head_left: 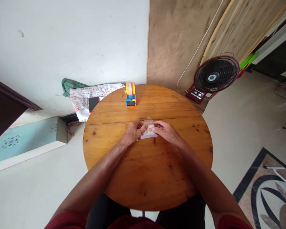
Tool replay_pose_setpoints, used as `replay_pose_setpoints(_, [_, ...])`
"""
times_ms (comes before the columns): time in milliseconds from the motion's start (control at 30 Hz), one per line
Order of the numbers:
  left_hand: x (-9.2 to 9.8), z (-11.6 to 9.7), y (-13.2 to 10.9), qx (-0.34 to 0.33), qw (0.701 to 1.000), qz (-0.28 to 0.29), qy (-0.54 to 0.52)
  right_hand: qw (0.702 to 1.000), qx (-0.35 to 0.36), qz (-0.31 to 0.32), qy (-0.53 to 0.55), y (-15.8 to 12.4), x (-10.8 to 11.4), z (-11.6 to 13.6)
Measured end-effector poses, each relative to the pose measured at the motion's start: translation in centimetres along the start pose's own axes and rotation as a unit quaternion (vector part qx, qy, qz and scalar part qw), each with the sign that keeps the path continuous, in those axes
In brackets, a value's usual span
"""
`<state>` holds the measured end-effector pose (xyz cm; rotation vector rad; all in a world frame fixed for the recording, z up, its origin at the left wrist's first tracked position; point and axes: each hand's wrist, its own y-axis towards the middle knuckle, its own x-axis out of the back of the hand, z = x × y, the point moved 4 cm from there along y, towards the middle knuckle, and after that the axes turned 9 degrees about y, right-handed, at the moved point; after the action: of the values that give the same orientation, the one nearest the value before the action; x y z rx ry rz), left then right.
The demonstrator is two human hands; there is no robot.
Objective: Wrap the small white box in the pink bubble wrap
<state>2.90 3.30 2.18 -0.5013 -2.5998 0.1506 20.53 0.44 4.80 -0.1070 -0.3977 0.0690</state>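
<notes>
A small whitish, see-through wrapped packet with reddish marks lies near the middle of the round wooden table. A clear strip, which looks like tape, sticks up from its far edge. My left hand grips the packet's left side, its thumb over the top and its fingers curled. From the other side, my right hand holds the right edge with bent fingers; some fingertips are hidden. Beyond the hands, toward the table's far edge, stands an orange and blue tape dispenser.
A dark red electric fan stands past the table's far right side. Printed white sacks and a green bag lie beyond the far left edge, by the white wall. A pale blue box is on the left.
</notes>
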Motion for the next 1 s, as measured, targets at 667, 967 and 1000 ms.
replay_pose_setpoints(667, [0.1,0.5,0.0,-0.080,0.997,0.020,0.011,0.984,-0.004,0.036,-0.176,4.9,0.6,-0.7])
replay_pose_setpoints(967, [-0.1,0.4,0.1,-0.110,0.993,0.005,0.040,0.998,0.010,0.036,-0.056,4.8,0.5,-2.0])
replay_pose_setpoints(1000, [-0.1,0.5,0.1,-0.110,0.993,-0.008,0.043,0.999,0.016,0.036,-0.036,4.6,0.5,-1.9])
